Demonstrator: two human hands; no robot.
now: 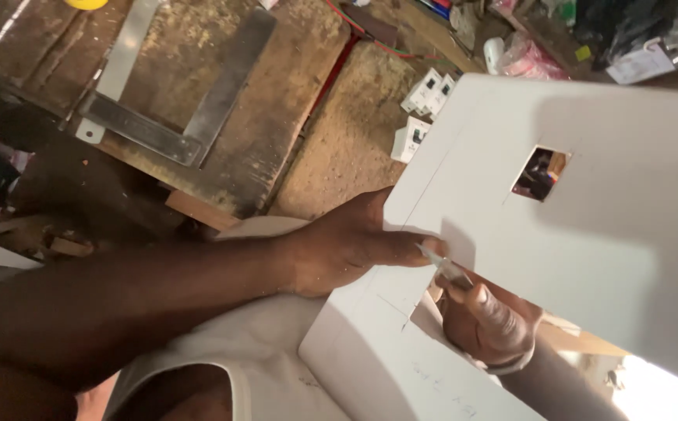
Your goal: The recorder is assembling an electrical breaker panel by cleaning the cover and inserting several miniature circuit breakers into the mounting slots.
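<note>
Rough, stained wooden workbench planks (308, 101) fill the background beneath my view. My right hand (483, 320) is curled tight around a thin grey metal blade (446, 267), its fingers pressed together on the handle end, the tip angled up against the big flat white board (612, 234). My left hand (347, 245) lies flat on the board's edge just beside the blade, thumb stretched toward the tip, gripping nothing. The board tilts across my lap and the bench, with a small rectangular hole (540, 173) cut through it and a second cut-out open where the blade sits. Farther off, a steel carpenter's square (175, 117) lies on the planks, and three small white switch blocks (423, 109) sit near the board's upper corner.
</note>
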